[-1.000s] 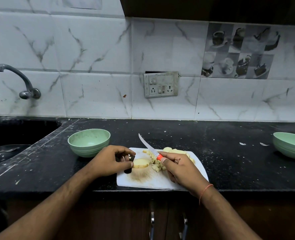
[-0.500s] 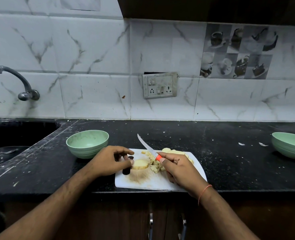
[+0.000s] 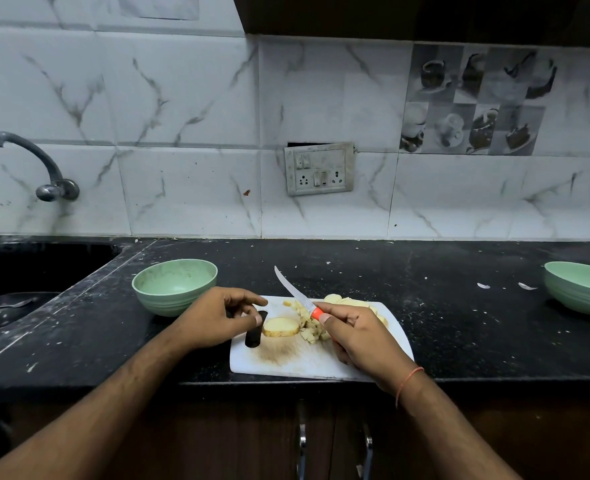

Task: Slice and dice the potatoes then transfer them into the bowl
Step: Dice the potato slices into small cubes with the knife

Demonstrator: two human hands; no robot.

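One potato slice [image 3: 281, 327] lies flat on the white cutting board [image 3: 286, 362], beside a heap of diced potato [image 3: 309, 323]. The left hand [image 3: 217, 320] hovers loosely curled beside it, holding nothing, near the green bowl [image 3: 174, 284]. The right hand [image 3: 359, 337] grips the orange-handled knife [image 3: 298, 296], blade raised.

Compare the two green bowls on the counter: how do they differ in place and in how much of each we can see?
The left bowl stands beside the left hand, close to the cutting board; the right bowl sits far off at the counter's right end. The left bowl shows whole, its inside bare; the right bowl is cut off by the picture's edge, its inside mostly hidden. Both are pale green, ribbed outside and upright.
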